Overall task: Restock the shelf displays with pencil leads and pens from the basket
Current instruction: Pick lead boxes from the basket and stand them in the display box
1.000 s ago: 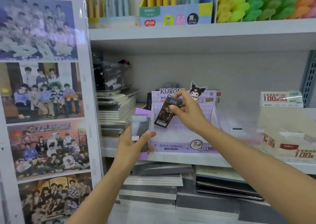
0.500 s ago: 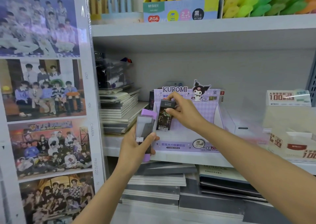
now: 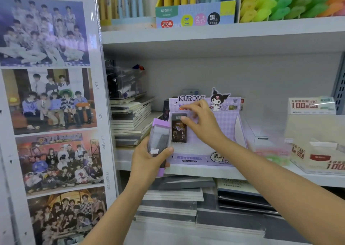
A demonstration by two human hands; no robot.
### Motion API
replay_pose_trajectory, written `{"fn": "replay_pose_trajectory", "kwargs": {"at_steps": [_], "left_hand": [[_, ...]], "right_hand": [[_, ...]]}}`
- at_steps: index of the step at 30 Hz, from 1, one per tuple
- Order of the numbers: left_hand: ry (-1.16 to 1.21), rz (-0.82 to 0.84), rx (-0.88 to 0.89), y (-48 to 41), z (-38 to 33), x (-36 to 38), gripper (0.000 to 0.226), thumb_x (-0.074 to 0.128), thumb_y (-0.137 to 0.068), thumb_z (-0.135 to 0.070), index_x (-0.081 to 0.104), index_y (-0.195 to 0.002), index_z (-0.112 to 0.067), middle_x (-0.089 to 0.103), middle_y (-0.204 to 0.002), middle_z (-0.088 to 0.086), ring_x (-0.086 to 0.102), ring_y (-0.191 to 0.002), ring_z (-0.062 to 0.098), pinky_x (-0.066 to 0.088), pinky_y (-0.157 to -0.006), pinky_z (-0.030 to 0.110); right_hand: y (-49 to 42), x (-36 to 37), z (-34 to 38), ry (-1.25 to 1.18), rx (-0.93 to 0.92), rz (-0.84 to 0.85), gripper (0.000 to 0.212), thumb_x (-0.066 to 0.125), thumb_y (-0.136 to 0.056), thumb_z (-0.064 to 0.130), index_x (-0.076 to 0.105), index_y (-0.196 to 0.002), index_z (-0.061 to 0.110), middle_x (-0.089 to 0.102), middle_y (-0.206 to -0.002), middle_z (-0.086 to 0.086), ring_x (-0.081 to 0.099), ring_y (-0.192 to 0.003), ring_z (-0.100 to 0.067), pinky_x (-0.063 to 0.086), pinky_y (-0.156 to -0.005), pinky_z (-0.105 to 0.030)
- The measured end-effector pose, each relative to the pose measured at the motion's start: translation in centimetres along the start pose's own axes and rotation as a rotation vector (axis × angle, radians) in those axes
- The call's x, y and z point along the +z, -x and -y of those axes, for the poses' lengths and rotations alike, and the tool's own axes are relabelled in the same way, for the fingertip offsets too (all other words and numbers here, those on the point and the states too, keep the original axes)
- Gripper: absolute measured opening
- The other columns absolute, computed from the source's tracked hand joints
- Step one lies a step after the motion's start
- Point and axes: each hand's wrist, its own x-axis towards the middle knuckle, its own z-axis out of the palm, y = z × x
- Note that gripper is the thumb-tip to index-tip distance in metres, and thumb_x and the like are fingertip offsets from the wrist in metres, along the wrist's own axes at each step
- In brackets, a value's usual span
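View: one wide-angle camera worn on my head.
Facing: forward and slightly down, square onto the middle shelf [image 3: 196, 171]; the upper shelf [image 3: 224, 37] crosses the top of the frame.
Nearness: close, at arm's reach. My forearms enter from the bottom edge, and my left hand [image 3: 147, 160] and right hand [image 3: 203, 127] meet near centre at the Kuromi display box [image 3: 188, 158].
Left edge: poster panel [image 3: 52, 104], seen at a slant.

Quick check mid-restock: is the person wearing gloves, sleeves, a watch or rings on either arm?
No. The left hand and right hand are bare, without gloves or visible rings. The left forearm and right forearm are uncovered to the frame edge: no sleeve, watch or bracelet shows.
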Motion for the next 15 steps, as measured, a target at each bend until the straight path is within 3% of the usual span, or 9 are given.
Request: {"fn": "replay_pose_trajectory", "kwargs": {"at_steps": [3,7,9,12,15], "left_hand": [[-0.033,-0.002,0.014,0.2,-0.7,0.6,0.035,0.079,-0.079,-0.020,0.061,-0.108,-0.026,0.072,-0.090,0.000,0.071,-0.065,0.024,0.061,-0.060,0.035],[0.052,0.074,-0.031,1.0,-1.5,1.8,0.035,0.078,-0.078,-0.024,0.062,-0.109,-0.018,0.074,-0.086,0.005,0.071,-0.067,0.026,0.061,-0.062,0.037],[0.138,0.114,-0.131,1.4,-1.8,2.0,0.038,0.072,-0.081,-0.035,0.061,-0.113,-0.019,0.075,-0.091,0.008,0.073,-0.072,0.026,0.058,-0.061,0.031],[0.277,0.105,-0.227,1.7,-2.3,1.8,0.027,0.063,-0.091,-0.028,0.061,-0.117,-0.019,0.075,-0.093,0.011,0.073,-0.074,0.028,0.054,-0.058,0.025],[0.254,0.086,-0.229,1.7,-2.7,1.6,0.031,0.066,-0.088,-0.028,0.060,-0.116,-0.015,0.076,-0.089,0.009,0.073,-0.072,0.026,0.052,-0.054,0.022]], "right_hand": [[1.2,-0.8,2.1,-0.453,0.215,0.092,0.025,0.069,-0.089,0.026,0.060,-0.108,0.013,0.063,-0.090,0.001,0.062,-0.070,-0.013,0.049,-0.064,-0.026],[3.0,-0.6,3.7,-0.544,0.274,0.257,0.032,0.076,-0.082,0.012,0.054,-0.105,0.009,0.062,-0.067,-0.004,0.063,-0.055,-0.013,0.051,-0.054,-0.023],[3.2,-1.1,3.6,-0.579,0.283,0.194,0.032,0.072,-0.084,0.007,0.056,-0.112,0.004,0.060,-0.071,-0.009,0.060,-0.056,-0.013,0.051,-0.057,-0.024],[3.6,-2.2,3.0,-0.601,0.306,0.122,0.025,0.065,-0.090,0.005,0.061,-0.115,0.002,0.057,-0.083,-0.013,0.058,-0.059,-0.011,0.050,-0.059,-0.021],[4.2,-2.9,2.6,-0.656,0.257,0.201,0.033,0.059,-0.093,0.002,0.054,-0.125,0.007,0.058,-0.113,-0.008,0.064,-0.075,-0.011,0.053,-0.067,-0.021]]}}
